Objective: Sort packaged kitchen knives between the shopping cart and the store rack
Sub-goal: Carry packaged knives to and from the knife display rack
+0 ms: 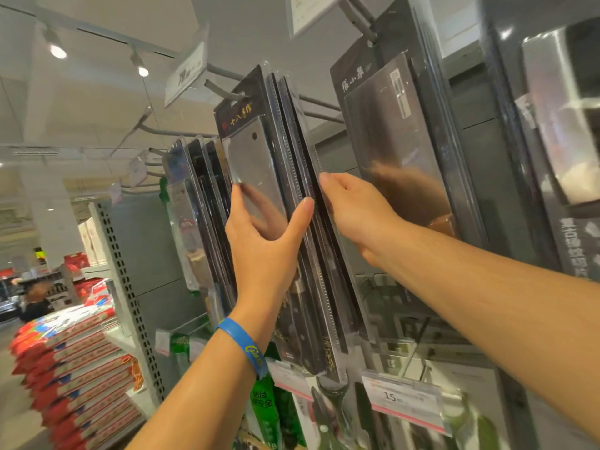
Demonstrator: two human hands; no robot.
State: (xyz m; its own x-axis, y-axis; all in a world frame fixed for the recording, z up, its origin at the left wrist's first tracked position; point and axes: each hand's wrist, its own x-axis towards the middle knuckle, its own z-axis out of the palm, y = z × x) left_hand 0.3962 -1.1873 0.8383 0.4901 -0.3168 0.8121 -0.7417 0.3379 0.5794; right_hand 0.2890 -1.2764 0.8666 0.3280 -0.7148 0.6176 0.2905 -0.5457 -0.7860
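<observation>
The right hand (354, 209) has its fingers hidden behind the hanging stack, so I cannot tell whether it grasps anything. The left hand (263, 251), wearing a blue rubber wristband (245, 347), clasps the front knife pack (250, 157), a glossy clear blister over a broad rectangular steel cleaver, which hangs on the rack's grey wire hook (224, 92).

A square white pillar (48, 206) stands at the left. Above it, a white ceiling (107, 102) carries a dark track rail (104, 35) with two lit round spotlights (58, 51). Below the pillar, flat red-and-white sacks (74, 368) lie stacked in a pile.
</observation>
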